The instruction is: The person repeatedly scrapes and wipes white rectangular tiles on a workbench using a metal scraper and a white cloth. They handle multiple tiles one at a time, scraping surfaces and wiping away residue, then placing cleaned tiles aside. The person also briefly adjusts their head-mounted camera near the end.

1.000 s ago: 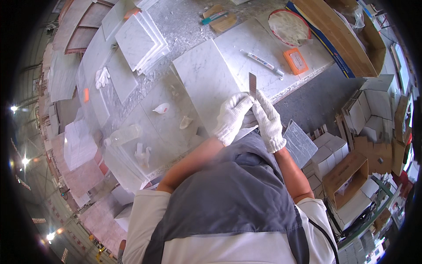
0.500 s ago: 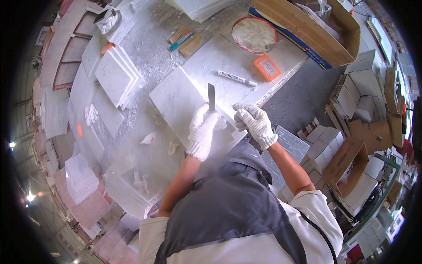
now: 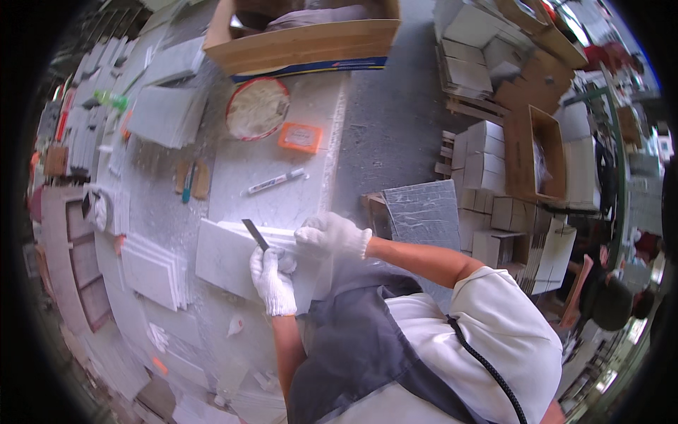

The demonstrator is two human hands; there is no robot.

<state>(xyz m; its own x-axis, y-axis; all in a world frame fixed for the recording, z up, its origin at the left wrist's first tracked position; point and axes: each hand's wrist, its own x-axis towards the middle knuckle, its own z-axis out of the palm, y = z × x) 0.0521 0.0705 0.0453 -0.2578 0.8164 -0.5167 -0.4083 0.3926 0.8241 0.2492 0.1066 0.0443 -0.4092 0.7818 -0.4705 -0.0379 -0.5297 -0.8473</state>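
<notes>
Up top, wooden crate (image 3: 304, 42) w/ grey stuff inside; left hand (image 3: 273, 277) gripping dark blade (image 3: 256, 234), right hand (image 3: 330, 235) on white tile (image 3: 226, 254).

Left hand (image 3: 273, 280) with blade (image 3: 256, 234) shifted toward tile's (image 3: 226, 254) edge.

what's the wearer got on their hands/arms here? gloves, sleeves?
White knit gloves with ribbed cuffs on the left hand and the right hand. Forearms bare. A short white sleeve shows on the right arm. A dark grey apron and a black cable run down the front.
</notes>
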